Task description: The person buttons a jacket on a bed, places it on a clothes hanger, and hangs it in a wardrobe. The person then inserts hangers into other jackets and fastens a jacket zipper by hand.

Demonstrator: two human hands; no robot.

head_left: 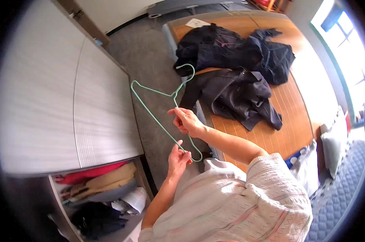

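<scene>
A green hanger (153, 116) is held up in front of my body, its hook toward the bed. My left hand (178, 160) is closed on the hanger's long bottom bar. On the shoulder wire below the hook, my right hand (186, 121) is closed too. Nearest to the hands on the bed lies a dark jacket (239, 94), spread out with its sleeves loose. Behind it are a heap of black clothes (218, 48) and a dark navy garment (277, 56).
The bed (301, 109) has a brown mat. At the left stands a cabinet (41, 88) above an open compartment with folded clothes (106, 181). Grey floor (134, 48) runs between cabinet and bed. A pillow (333, 149) lies at the right.
</scene>
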